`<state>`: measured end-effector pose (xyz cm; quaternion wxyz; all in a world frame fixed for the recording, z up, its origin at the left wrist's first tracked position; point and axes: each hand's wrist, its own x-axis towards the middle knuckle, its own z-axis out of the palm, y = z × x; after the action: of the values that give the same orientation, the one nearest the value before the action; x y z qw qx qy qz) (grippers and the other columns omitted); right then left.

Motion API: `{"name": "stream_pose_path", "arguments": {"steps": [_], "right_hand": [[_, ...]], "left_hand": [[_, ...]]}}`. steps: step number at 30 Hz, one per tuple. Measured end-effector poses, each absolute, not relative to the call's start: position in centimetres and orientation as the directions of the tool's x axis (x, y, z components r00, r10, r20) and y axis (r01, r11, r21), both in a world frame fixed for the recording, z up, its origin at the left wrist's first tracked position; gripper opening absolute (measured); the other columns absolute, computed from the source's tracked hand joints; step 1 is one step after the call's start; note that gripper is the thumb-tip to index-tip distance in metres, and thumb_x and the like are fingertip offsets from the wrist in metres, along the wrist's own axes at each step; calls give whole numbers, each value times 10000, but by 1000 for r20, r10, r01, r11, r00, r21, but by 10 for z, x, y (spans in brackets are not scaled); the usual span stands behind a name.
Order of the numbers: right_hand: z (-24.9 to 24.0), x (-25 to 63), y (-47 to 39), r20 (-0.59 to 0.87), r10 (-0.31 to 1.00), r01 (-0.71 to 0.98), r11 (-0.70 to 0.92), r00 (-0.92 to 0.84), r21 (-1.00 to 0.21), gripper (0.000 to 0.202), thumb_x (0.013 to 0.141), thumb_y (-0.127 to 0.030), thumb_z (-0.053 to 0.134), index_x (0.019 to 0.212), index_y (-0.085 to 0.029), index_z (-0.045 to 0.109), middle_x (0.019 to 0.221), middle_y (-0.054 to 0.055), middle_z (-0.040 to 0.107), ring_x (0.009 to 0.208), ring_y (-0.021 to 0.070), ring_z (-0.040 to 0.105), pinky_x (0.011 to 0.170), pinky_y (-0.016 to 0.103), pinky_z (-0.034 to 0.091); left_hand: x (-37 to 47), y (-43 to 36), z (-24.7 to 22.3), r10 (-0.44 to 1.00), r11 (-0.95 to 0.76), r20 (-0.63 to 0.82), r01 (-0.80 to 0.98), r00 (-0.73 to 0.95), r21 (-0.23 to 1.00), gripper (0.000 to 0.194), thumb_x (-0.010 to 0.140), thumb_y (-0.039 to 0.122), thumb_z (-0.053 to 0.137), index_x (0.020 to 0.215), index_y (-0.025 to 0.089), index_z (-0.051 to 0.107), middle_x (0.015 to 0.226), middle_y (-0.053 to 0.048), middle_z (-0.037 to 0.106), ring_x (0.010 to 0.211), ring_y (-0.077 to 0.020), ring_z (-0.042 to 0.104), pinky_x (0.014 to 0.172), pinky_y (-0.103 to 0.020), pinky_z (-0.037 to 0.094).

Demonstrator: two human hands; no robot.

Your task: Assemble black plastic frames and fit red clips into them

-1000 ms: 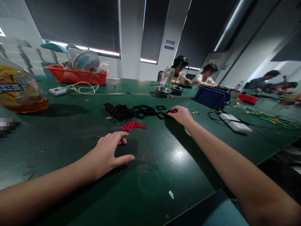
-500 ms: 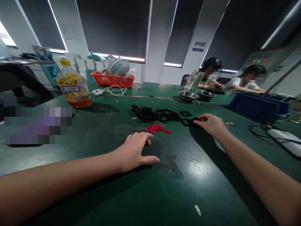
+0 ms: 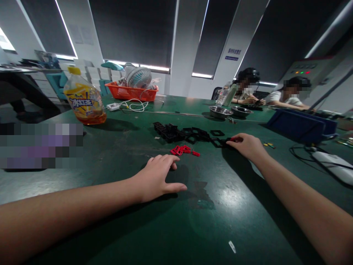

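My left hand (image 3: 158,178) hovers over or rests on the green table, thumb and fingers spread, holding nothing. Just beyond its fingertips lie several small red plastic pieces (image 3: 180,150). Farther right, my right hand (image 3: 248,145) pinches a small black plastic piece (image 3: 228,141) with a bit of red at it; the fingers partly cover it. Touching or very near that piece is a flat black square frame (image 3: 216,142). Another black frame (image 3: 217,133) lies behind. To the left, a heap of black plastic parts (image 3: 169,132) spreads across the table.
A bottle of orange drink (image 3: 85,97) stands at the left, near a red basket (image 3: 132,92) and a white cable (image 3: 138,106). Metal bowls (image 3: 220,112) sit farther back. At the right are a blue bin (image 3: 298,125) and a white power strip (image 3: 333,165). Two people sit beyond.
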<state>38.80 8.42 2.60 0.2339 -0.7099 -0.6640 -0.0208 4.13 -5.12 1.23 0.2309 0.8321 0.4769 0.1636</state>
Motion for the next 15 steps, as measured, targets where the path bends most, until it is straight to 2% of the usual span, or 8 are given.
{"name": "stream_pose_path", "arguments": {"steps": [6,15], "right_hand": [[27,388,84,343,933,955,-1,107,-295,143,714,-348,735,740,-213,696,793,81,735,741,252,670,666,356,499],[27,387,81,321,942,959,-6,101,-283,169,748,-341,712,821,-189,718,851,80,747,797,247,682,702,338,502]], "left_hand": [[42,-51,13,870,-436,46,720,491,541,738,812,592,636,1381,159,450,1207,-120,611,1136,-324,525,986,-493,398],[44,-50,12,881,-415,35,734,473,538,741,793,596,643,1372,174,454,1199,-115,614,1155,-335,520,1008,-505,380]]}}
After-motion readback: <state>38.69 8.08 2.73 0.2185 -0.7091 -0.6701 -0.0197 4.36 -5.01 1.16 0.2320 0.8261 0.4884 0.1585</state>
